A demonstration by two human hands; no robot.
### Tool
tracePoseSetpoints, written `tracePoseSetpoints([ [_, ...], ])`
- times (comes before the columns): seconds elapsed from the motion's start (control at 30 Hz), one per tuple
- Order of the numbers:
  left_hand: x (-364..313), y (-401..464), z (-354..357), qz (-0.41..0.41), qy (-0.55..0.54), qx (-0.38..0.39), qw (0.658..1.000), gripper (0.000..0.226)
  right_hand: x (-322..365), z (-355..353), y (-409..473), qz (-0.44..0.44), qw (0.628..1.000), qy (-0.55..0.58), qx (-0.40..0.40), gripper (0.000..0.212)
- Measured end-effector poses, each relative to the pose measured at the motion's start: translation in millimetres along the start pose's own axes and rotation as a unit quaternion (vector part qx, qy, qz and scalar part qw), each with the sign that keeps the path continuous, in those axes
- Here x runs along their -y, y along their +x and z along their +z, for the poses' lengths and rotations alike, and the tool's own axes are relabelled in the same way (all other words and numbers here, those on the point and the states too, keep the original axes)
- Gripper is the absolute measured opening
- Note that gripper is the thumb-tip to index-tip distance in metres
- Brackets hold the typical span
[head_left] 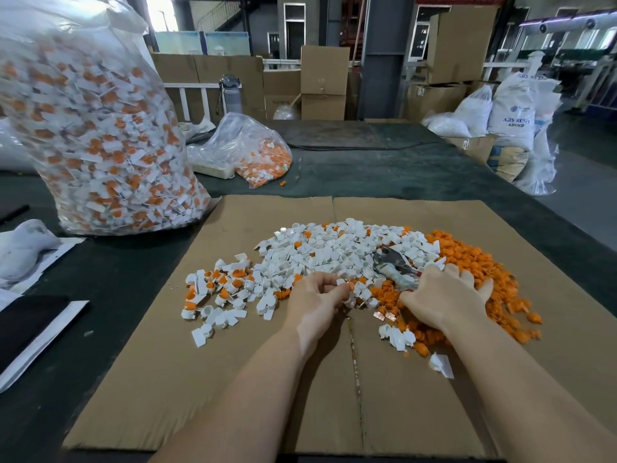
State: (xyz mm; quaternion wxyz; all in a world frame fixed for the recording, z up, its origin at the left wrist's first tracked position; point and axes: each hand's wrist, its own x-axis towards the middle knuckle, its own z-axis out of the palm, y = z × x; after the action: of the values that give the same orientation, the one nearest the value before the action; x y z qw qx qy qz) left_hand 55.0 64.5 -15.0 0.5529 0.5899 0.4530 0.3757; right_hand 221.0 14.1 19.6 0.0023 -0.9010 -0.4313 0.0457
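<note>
A flat cardboard sheet (253,379) covers the table in front of me. On it lies a heap of small white plastic parts (334,248), with a heap of orange caps (467,262) to its right. My left hand (317,295) pinches a small white part with its fingertips at the near edge of the white heap. My right hand (444,299) rests palm down on the orange caps with its fingers spread. A pair of pliers (394,265) lies in the pile, just beyond the right hand. Assembled white-and-orange pieces (213,289) lie scattered to the left.
A big clear bag of white-and-orange pieces (100,135) stands at the left. A smaller bag of parts (253,152) lies behind it on the dark table. White sacks (514,118) and cardboard boxes (324,81) stand at the back. Papers (33,329) lie at my left.
</note>
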Motion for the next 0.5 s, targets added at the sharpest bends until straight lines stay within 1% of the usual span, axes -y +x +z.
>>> tracePoseSetpoints([
  [0.07, 1, 1, -1, -0.004, -0.005, -0.003, 1.000, 0.009, 1, 0, -2, -0.012, 1.000, -0.002, -0.018, 0.053],
  [0.17, 0, 2, -1, -0.018, -0.034, -0.006, 0.999, 0.006, 2, -4, -9, -0.022, 0.997, 0.011, -0.067, 0.053],
  [0.23, -3, 2, -2, -0.038, -0.076, -0.009, 0.996, 0.008, 4, -8, -16, -0.040, 0.994, 0.039, -0.090, 0.048],
  [0.3, -9, 2, -3, -0.062, -0.130, -0.005, 0.990, 0.007, 6, -14, -23, -0.081, 0.986, 0.097, -0.109, 0.037],
  [0.33, -12, 1, -5, -0.071, -0.151, -0.004, 0.986, 0.005, 8, -18, -26, -0.107, 0.981, 0.125, -0.105, 0.032],
  [0.4, -17, 3, -8, -0.085, -0.168, -0.006, 0.982, 0.004, 11, -26, -34, -0.153, 0.971, 0.176, -0.056, 0.034],
  [0.5, -25, 5, -11, -0.097, -0.180, -0.012, 0.979, 0.011, 16, -31, -45, -0.194, 0.943, 0.264, 0.061, 0.034],
])
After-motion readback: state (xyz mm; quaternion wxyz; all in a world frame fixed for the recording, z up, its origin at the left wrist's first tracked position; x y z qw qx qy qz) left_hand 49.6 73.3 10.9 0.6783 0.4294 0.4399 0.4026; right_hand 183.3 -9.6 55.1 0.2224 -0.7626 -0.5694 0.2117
